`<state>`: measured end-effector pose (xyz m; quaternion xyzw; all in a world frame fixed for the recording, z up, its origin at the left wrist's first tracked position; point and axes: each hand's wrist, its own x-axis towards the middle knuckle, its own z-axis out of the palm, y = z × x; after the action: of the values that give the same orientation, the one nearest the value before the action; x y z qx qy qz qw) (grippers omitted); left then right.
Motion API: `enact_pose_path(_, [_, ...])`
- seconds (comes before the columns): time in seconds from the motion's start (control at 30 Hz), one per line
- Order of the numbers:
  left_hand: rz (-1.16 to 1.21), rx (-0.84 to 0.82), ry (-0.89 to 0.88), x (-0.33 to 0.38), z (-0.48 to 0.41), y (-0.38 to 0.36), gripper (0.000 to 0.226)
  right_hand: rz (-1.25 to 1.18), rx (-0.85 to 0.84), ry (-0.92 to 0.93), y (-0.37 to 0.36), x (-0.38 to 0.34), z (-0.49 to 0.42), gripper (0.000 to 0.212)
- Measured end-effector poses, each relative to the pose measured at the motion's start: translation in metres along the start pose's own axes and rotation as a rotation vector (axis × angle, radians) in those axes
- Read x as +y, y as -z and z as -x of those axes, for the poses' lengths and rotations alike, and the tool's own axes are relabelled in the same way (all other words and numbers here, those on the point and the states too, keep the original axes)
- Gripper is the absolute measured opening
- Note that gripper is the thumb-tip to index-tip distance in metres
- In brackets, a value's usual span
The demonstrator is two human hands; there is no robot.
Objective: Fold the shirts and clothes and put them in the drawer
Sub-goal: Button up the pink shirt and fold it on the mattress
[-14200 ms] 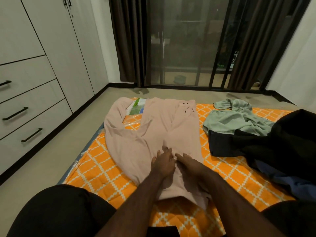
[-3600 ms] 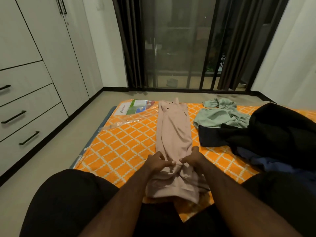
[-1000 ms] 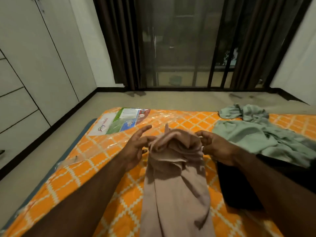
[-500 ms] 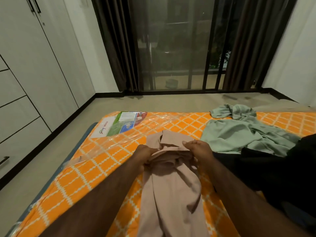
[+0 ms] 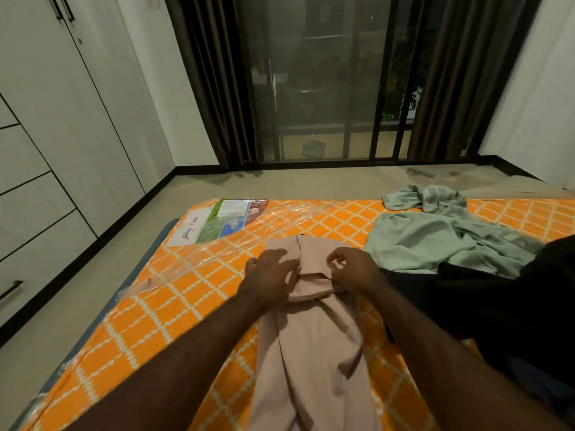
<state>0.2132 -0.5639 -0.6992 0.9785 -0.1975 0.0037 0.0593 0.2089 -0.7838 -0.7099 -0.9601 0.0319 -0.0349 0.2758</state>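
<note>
1. Since half a second back, both hands have lowered the far end of the pink garment (image 5: 311, 343) onto the strip; fold now lies flatter, and the view has dipped a little.
2. Far left: wardrobe drawers (image 5: 28, 213), all closed, well apart from the mattress (image 5: 174, 293), bare floor between. Nothing in the drawer yet.
3. My left hand (image 5: 267, 275) lies palm-down, fingers spread and open, pressing the left side of the folded end. No pinch, just flat pressure.
4. Pink garment is a long narrow strip running toward me down the mattress middle, far end doubled back. Step in hand: folding it lengthwise, first fold. I judge the next move is to fold or roll again toward me, keeping the edges square.
5. My right hand (image 5: 351, 269) is curled, fingertips pinching the fold's right edge.
6. Right: green garment (image 5: 435, 241) and black clothes (image 5: 497, 300) just beside the strip, unfolded, crowding that side. Open room is on the left, up to the mattress edge.
</note>
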Motion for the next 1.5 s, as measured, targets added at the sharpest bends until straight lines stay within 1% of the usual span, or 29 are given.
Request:
enact_pose_path(0.03, [0.026,-0.002,-0.095,0.004,0.0,-0.001,0.055,-0.038,0.015,0.073,0.001,-0.006,0.002,0.032])
enact_pose_path(0.07, [0.058,-0.014,-0.152,0.006,0.0,-0.002,0.053,-0.064,0.006,0.135,0.002,-0.011,0.002,0.034])
enact_pose_path(0.17, [0.251,-0.069,-0.177,0.011,0.002,-0.003,0.054,-0.038,-0.111,0.259,-0.002,-0.018,0.002,0.047])
enact_pose_path(0.2, [0.301,-0.09,-0.18,0.011,0.003,-0.005,0.056,-0.007,-0.138,0.28,-0.005,-0.017,0.003,0.049])
enact_pose_path(0.23, [0.318,-0.115,-0.171,0.011,0.003,-0.008,0.058,0.018,-0.142,0.285,-0.008,-0.014,0.004,0.048])
enact_pose_path(0.33, [0.355,-0.172,-0.117,0.002,0.001,-0.023,0.055,0.029,-0.069,0.243,-0.009,-0.005,0.005,0.03])
enact_pose_path(0.37, [0.375,-0.188,-0.093,0.0,0.002,-0.027,0.054,0.051,-0.029,0.225,-0.008,-0.004,0.006,0.028])
enact_pose_path(0.43, [0.369,-0.199,-0.066,-0.002,0.006,-0.038,0.059,0.058,0.074,0.178,-0.007,-0.003,0.005,0.029])
enact_pose_path(0.5, [0.304,-0.17,-0.064,-0.001,0.01,-0.045,0.069,-0.013,0.159,0.122,-0.006,-0.003,0.003,0.024])
enact_pose_path(0.57, [0.251,-0.11,-0.087,0.003,0.013,-0.049,0.074,-0.101,0.191,0.098,-0.004,-0.007,0.001,0.019])
enact_pose_path(0.7, [0.174,-0.076,-0.171,0.011,0.018,-0.048,0.071,-0.244,0.25,0.124,-0.001,-0.021,0.005,0.016])
enact_pose_path(0.73, [0.16,-0.087,-0.173,0.012,0.018,-0.049,0.071,-0.246,0.236,0.133,-0.001,-0.023,0.007,0.016])
enact_pose_path(0.77, [0.147,-0.095,-0.176,0.013,0.017,-0.05,0.071,-0.215,0.173,0.145,-0.003,-0.024,0.008,0.016])
enact_pose_path(0.87, [0.129,-0.097,-0.222,0.012,0.014,-0.051,0.066,0.007,-0.172,0.22,-0.014,-0.019,0.012,0.021])
enact_pose_path(0.9, [0.118,-0.123,-0.234,0.011,0.014,-0.049,0.063,0.056,-0.236,0.246,-0.018,-0.017,0.015,0.024])
enact_pose_path(0.97, [0.127,-0.147,-0.24,0.008,0.018,-0.046,0.058,0.081,-0.271,0.27,-0.021,-0.016,0.019,0.029])
enact_pose_path(1.03, [0.159,-0.131,-0.236,0.004,0.027,-0.041,0.055,0.128,-0.282,0.257,-0.021,-0.017,0.023,0.034])
enact_pose_path(1.1, [0.156,-0.127,-0.232,-0.002,0.038,-0.037,0.053,0.21,-0.272,0.257,-0.021,-0.017,0.027,0.037])
enact_pose_path(1.17, [0.133,-0.139,-0.207,-0.009,0.052,-0.035,0.055,0.359,-0.279,0.306,-0.021,-0.019,0.036,0.042])
enact_pose_path(1.23, [0.13,-0.169,-0.167,-0.018,0.067,-0.036,0.06,0.505,-0.289,0.381,-0.025,-0.02,0.052,0.052])
enact_pose_path(1.3, [0.12,-0.217,-0.151,-0.022,0.089,-0.037,0.064,0.588,-0.371,0.385,-0.027,-0.026,0.076,0.069])
enact_pose_path(1.37, [0.066,-0.274,-0.168,-0.024,0.11,-0.038,0.065,0.621,-0.47,0.368,-0.033,-0.025,0.093,0.102])
enact_pose_path(1.43, [0.042,-0.342,-0.185,-0.027,0.126,-0.034,0.067,0.614,-0.519,0.333,-0.035,-0.023,0.105,0.128])
enact_pose_path(1.47, [0.064,-0.379,-0.192,-0.029,0.131,-0.029,0.07,0.629,-0.551,0.347,-0.032,-0.024,0.11,0.13])
enact_pose_path(1.5, [0.117,-0.411,-0.179,-0.028,0.139,-0.023,0.073,0.611,-0.577,0.377,-0.03,-0.025,0.119,0.123])
